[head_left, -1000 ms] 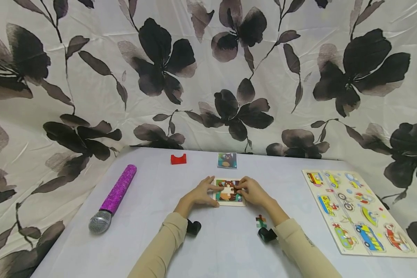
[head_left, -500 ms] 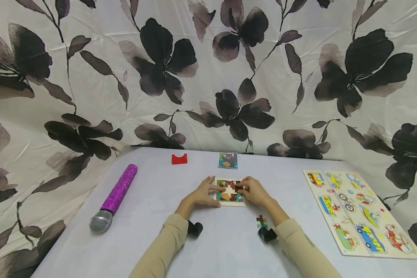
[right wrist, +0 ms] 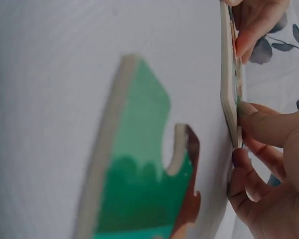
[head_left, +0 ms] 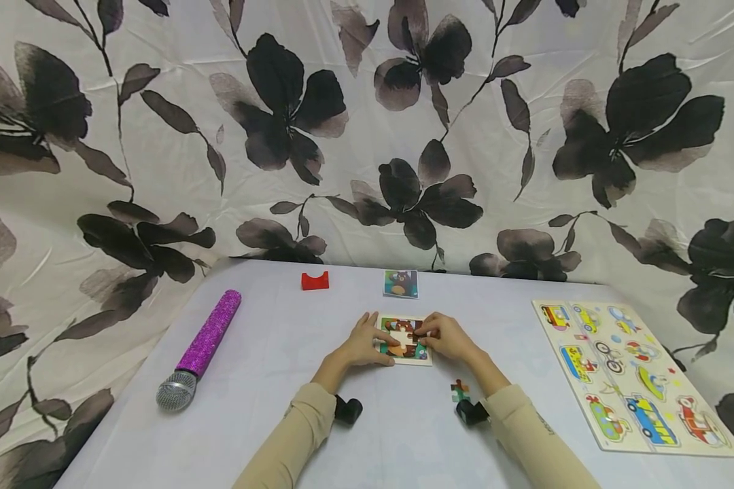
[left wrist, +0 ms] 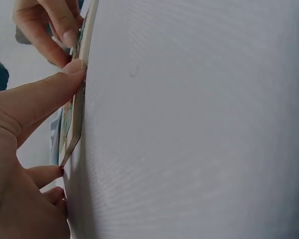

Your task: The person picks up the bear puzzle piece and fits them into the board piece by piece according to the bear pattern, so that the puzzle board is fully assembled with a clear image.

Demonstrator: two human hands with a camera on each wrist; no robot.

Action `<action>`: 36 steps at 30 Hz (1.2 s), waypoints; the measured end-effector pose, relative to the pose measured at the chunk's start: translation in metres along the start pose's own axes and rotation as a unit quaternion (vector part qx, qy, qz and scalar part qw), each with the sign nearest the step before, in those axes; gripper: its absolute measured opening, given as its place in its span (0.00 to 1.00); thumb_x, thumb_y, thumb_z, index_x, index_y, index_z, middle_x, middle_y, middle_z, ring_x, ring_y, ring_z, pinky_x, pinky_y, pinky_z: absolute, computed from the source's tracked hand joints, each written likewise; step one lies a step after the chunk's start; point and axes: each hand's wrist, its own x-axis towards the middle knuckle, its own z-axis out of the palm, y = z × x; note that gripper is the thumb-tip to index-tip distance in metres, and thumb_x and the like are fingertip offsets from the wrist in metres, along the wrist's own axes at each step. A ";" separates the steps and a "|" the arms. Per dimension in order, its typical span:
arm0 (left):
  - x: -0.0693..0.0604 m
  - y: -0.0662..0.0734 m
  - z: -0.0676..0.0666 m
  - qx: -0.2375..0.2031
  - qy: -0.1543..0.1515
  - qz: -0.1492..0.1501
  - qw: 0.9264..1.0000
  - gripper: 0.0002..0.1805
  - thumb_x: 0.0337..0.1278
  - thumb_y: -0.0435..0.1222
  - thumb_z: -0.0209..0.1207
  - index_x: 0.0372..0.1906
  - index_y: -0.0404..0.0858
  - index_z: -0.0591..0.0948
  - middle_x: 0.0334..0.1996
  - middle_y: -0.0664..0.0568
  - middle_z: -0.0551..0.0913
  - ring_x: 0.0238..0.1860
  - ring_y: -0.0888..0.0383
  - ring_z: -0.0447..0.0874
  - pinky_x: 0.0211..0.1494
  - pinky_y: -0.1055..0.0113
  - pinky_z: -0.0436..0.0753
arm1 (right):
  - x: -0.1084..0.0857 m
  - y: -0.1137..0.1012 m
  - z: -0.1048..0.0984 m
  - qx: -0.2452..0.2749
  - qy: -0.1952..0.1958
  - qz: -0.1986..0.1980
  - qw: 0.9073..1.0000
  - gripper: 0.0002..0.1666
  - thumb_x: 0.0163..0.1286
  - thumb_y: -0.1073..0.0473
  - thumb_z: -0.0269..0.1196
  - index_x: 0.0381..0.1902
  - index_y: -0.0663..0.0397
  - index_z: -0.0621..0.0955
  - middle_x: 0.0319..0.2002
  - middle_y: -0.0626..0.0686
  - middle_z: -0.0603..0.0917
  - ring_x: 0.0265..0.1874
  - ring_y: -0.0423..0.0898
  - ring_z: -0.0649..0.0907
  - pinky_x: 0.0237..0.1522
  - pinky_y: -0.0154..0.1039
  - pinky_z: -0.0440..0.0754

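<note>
At the left, the microphone (head_left: 198,350) has a rough, glittery handle (head_left: 213,328) and a metal mesh head (head_left: 176,391). The puzzle (head_left: 402,337) at centre and the loose piece (head_left: 460,389) lower right look wooden, the piece's printed face glossy. Matt, finely woven cloth covers the tabletop (head_left: 257,435); the curtain (head_left: 355,136) behind is creased cloth with a faint sheen.

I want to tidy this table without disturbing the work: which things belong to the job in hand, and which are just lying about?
Part of the job:
bear puzzle, touched by the left hand and right hand
loose puzzle piece
bear picture card, probably the guide

Just lying about, it seems:
purple-handled microphone
red notched piece
vehicle board
</note>
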 end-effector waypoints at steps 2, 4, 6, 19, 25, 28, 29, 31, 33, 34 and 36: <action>0.000 0.000 0.000 0.000 -0.001 -0.001 1.000 0.20 0.39 0.41 0.72 0.44 0.42 0.87 0.70 0.31 0.52 0.71 0.33 0.40 0.68 0.36 0.49 | -0.001 -0.001 -0.001 -0.001 -0.013 -0.010 1.000 0.11 0.60 0.68 0.64 0.41 0.65 0.85 0.41 0.57 0.79 0.37 0.48 0.78 0.38 0.38 0.78; 0.000 0.000 0.000 -0.001 -0.001 -0.001 1.000 0.20 0.39 0.41 0.72 0.44 0.42 0.87 0.70 0.31 0.52 0.72 0.33 0.40 0.68 0.36 0.49 | -0.002 -0.002 -0.002 -0.004 -0.022 -0.024 0.999 0.11 0.61 0.69 0.63 0.42 0.66 0.85 0.41 0.57 0.78 0.38 0.49 0.78 0.39 0.40 0.78; 0.000 0.000 0.000 -0.004 -0.002 -0.002 1.000 0.20 0.38 0.41 0.73 0.43 0.42 0.87 0.70 0.31 0.52 0.72 0.33 0.40 0.68 0.36 0.49 | -0.004 -0.002 -0.003 -0.012 -0.025 -0.042 0.999 0.10 0.61 0.70 0.62 0.41 0.67 0.85 0.41 0.58 0.78 0.39 0.51 0.78 0.40 0.43 0.78; 0.008 0.014 0.003 0.097 0.045 0.105 0.989 0.25 0.47 0.44 0.65 0.52 0.38 0.82 0.61 0.36 0.70 0.66 0.40 0.61 0.65 0.42 0.62 | -0.008 -0.004 -0.001 -0.031 -0.005 -0.062 0.998 0.11 0.61 0.72 0.62 0.43 0.67 0.84 0.42 0.58 0.80 0.41 0.54 0.80 0.42 0.46 0.79; 0.014 0.022 0.009 0.182 -0.025 0.104 0.977 0.26 0.60 0.49 0.57 0.61 0.42 0.76 0.65 0.45 0.69 0.67 0.46 0.63 0.67 0.38 0.56 | -0.007 -0.005 0.001 -0.031 0.002 -0.058 0.998 0.11 0.61 0.72 0.62 0.41 0.68 0.84 0.41 0.58 0.80 0.42 0.55 0.80 0.45 0.48 0.80; 0.013 0.021 0.010 0.197 -0.042 0.075 0.977 0.30 0.61 0.54 0.54 0.65 0.46 0.72 0.67 0.49 0.65 0.69 0.49 0.60 0.68 0.37 0.51 | -0.007 -0.005 0.002 -0.034 0.008 -0.069 0.997 0.10 0.60 0.73 0.62 0.39 0.68 0.85 0.40 0.58 0.80 0.41 0.55 0.80 0.45 0.49 0.79; 0.014 0.021 0.010 0.203 -0.044 0.070 0.976 0.31 0.61 0.55 0.53 0.65 0.47 0.71 0.68 0.50 0.65 0.69 0.50 0.59 0.68 0.37 0.50 | -0.007 -0.005 0.002 -0.035 0.010 -0.072 0.997 0.09 0.59 0.73 0.62 0.39 0.68 0.85 0.39 0.58 0.80 0.41 0.55 0.80 0.45 0.49 0.79; 0.014 0.020 0.010 0.213 -0.048 0.061 0.974 0.33 0.60 0.58 0.51 0.67 0.48 0.69 0.69 0.51 0.63 0.71 0.51 0.56 0.68 0.37 0.49 | -0.008 -0.005 0.002 -0.040 0.011 -0.077 0.996 0.09 0.59 0.73 0.62 0.38 0.67 0.85 0.39 0.58 0.81 0.40 0.55 0.80 0.45 0.49 0.79; 0.014 0.019 0.010 0.220 -0.051 0.054 0.973 0.35 0.59 0.61 0.50 0.68 0.49 0.67 0.70 0.52 0.61 0.71 0.51 0.54 0.68 0.36 0.48 | -0.008 -0.005 0.001 -0.037 0.010 -0.075 0.996 0.10 0.59 0.73 0.63 0.39 0.66 0.85 0.39 0.58 0.81 0.40 0.54 0.80 0.45 0.49 0.79; 0.014 0.020 0.010 0.222 -0.052 0.052 0.972 0.36 0.59 0.61 0.50 0.69 0.49 0.66 0.70 0.52 0.61 0.72 0.51 0.54 0.68 0.36 0.48 | -0.008 -0.005 0.001 -0.038 0.007 -0.076 0.996 0.10 0.59 0.72 0.63 0.39 0.66 0.85 0.40 0.58 0.81 0.41 0.54 0.80 0.45 0.49 0.79; 0.015 0.020 0.009 0.222 -0.053 0.048 0.972 0.37 0.58 0.62 0.51 0.69 0.50 0.66 0.70 0.53 0.61 0.72 0.51 0.53 0.68 0.36 0.47 | -0.009 -0.005 0.001 -0.039 0.003 -0.077 0.996 0.10 0.60 0.72 0.63 0.40 0.66 0.85 0.40 0.58 0.81 0.41 0.54 0.80 0.46 0.49 0.79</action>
